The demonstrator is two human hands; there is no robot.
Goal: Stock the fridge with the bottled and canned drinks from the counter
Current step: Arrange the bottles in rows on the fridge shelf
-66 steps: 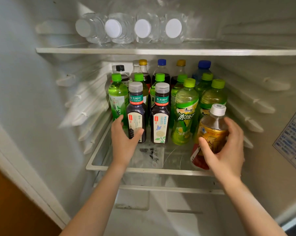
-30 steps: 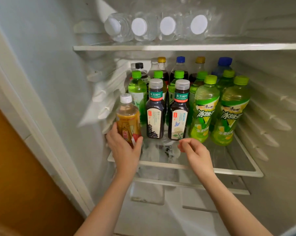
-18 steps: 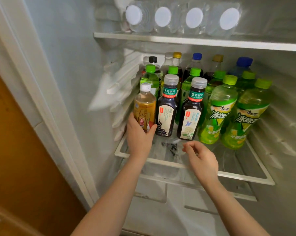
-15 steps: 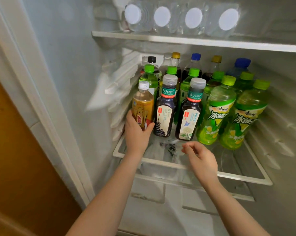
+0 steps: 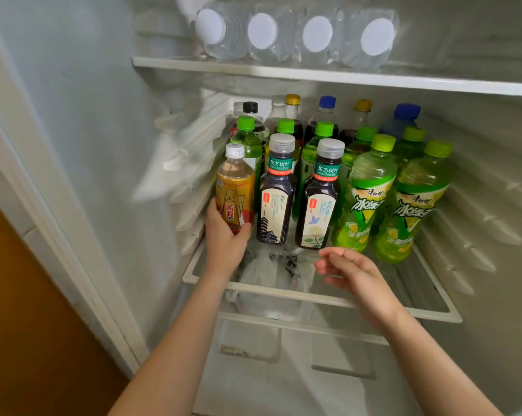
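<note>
1. Our left hand point(image 5: 223, 238) wraps thumb and fingers around the lower body of the amber bottle point(image 5: 235, 187) with the white cap, holding it upright at the left end of the front row on the middle shelf point(image 5: 283, 291) of the fridge point(image 5: 103, 115). The palm hides the base, so we cannot tell whether it stands on the glass yet.

2. Our right hand point(image 5: 353, 271) hangs empty above the shelf's front rim, fingers loosely curled, just in front of the dark tea bottles point(image 5: 276, 190).

3. The amber bottle sits just beside the nearer dark tea bottle and close to the fridge's left wall. Two big green tea bottles point(image 5: 368, 196) finish the front row on the right, with more capped bottles packed behind.

4. Overhead, four water bottles point(image 5: 262, 31) lie on their sides on the upper shelf point(image 5: 314, 73), caps facing us.

5. We judge the step in hand to be the seating of this one bottle. The next move calls for setting it flat, nudging it in line with the row without knocking its dark neighbour, then letting go and pulling both arms clear.

6. Against the view of about two seconds ago, the bottle has changed hands and sides: then our right hand held it at the right end of the shelf while the left hand touched a dark tea bottle. Over the last half second it has barely shifted, and the right hand has stayed empty by the rim.
</note>
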